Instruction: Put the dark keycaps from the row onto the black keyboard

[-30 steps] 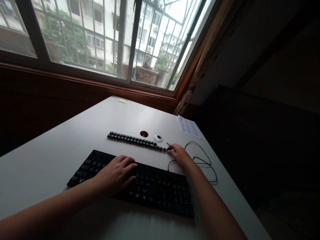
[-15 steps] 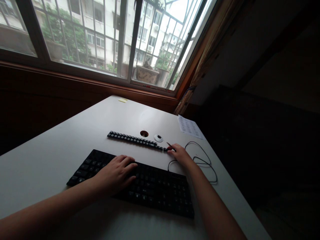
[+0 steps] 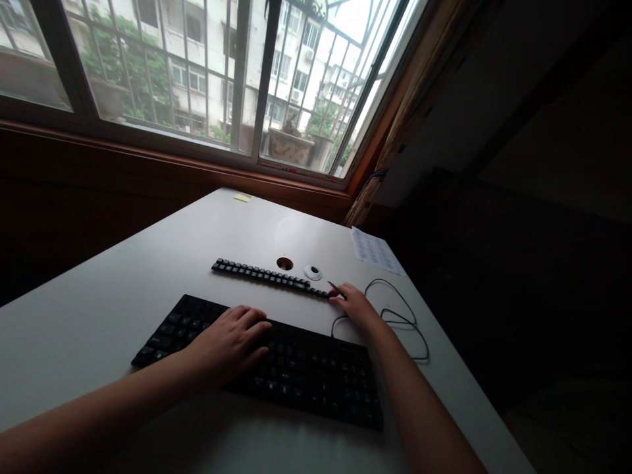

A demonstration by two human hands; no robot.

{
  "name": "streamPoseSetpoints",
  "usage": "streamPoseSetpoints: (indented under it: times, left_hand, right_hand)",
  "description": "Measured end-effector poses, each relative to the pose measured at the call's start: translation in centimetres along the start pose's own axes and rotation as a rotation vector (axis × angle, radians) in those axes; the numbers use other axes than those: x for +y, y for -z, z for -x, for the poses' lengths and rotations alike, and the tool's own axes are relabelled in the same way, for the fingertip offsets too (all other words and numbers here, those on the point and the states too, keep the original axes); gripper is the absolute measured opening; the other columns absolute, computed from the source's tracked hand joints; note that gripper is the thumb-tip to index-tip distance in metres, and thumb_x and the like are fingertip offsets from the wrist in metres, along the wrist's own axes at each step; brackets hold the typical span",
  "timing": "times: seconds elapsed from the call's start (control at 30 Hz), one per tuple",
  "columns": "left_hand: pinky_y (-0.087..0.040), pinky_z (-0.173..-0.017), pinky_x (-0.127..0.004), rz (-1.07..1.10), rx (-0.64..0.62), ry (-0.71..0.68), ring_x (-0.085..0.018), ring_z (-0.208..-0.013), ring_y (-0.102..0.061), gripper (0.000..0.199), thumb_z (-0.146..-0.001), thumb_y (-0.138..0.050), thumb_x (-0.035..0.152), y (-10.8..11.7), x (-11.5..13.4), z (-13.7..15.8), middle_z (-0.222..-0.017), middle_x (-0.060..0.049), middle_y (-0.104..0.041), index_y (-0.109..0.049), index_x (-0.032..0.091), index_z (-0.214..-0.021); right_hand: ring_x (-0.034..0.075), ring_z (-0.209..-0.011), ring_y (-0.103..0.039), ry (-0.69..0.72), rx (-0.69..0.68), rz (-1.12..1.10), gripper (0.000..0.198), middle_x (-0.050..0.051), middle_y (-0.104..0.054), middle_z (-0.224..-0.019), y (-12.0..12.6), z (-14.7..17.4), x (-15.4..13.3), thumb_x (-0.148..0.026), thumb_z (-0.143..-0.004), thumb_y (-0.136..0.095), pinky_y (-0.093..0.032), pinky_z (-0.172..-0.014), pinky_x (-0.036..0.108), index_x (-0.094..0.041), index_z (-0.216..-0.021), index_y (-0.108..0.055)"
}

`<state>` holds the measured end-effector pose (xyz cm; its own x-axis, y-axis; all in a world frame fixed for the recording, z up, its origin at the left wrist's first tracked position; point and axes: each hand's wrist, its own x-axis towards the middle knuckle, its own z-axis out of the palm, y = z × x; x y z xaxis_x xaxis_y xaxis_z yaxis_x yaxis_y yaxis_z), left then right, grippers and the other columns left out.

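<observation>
Resting palm-down on the black keyboard (image 3: 301, 372), the person's left hand (image 3: 237, 339) lies open with its fingers loosely spread, gripping nothing. Ahead of it, the right hand (image 3: 351, 304) is curled around a thin, pen-like tool (image 3: 336, 288), its fingertips at the near right end of the row of loose keycaps (image 3: 264, 274). That row stretches leftward across the white tabletop (image 3: 148, 263), beyond the left hand. The step in hand appears to be adjusting or setting a keycap at the row's end; the next move seems to call for a light finger touch that leaves the neighbouring caps in line, and a tool kept clear of them.

Whether the right fingers also pinch a keycap cannot be told, since they cover the spot. The left hand hides the keyboard's middle, and the poor light makes its keys hard to read, so any gaps stay uncertain. The cable (image 3: 409, 322) right of the right hand is partly blocked by that arm. Both forearms run out of view.
</observation>
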<state>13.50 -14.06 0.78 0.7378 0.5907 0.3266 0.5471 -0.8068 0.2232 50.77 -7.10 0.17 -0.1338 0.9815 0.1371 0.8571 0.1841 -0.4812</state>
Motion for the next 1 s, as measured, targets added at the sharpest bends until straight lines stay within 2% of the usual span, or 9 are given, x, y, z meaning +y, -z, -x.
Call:
streamPoseSetpoints:
  times: [0.7, 0.87, 1.0]
  left_hand:
    - [-0.047, -0.099, -0.050, -0.003, -0.004, -0.006, -0.030, -0.115, -0.052, 0.037, -0.096, -0.053, 0.039, -0.1, -0.2, 0.1, -0.127, -0.010, -0.057, -0.055, 0.024, -0.129]
    - [-0.047, -0.098, -0.049, 0.006, 0.017, -0.014, -0.030, -0.114, -0.052, 0.036, -0.096, -0.053, 0.038, -0.2, -0.2, 0.1, -0.126, -0.010, -0.057, -0.056, 0.023, -0.128]
    - [-0.048, -0.097, -0.048, 0.003, 0.019, -0.011, -0.029, -0.113, -0.053, 0.035, -0.096, -0.053, 0.039, 0.0, -0.1, 0.0, -0.125, -0.010, -0.058, -0.056, 0.024, -0.127]
  right_hand:
    - [0.021, -0.094, -0.062, 0.016, 0.016, -0.006, 0.017, 0.005, -0.065, -0.096, -0.3, -0.2, 0.9, -0.023, -0.080, -0.067, -0.046, -0.087, 0.032, -0.021, -0.096, -0.072]
    - [0.022, -0.095, -0.063, 0.021, 0.056, -0.018, 0.021, 0.007, -0.067, -0.098, 0.3, 0.0, 0.9, -0.031, -0.081, -0.068, -0.046, -0.089, 0.034, -0.020, -0.098, -0.072]
    - [0.023, -0.091, -0.063, 0.003, 0.144, -0.018, 0.026, 0.008, -0.067, -0.095, 1.6, 1.0, 0.6, -0.042, -0.089, -0.057, -0.046, -0.085, 0.035, -0.020, -0.094, -0.069]
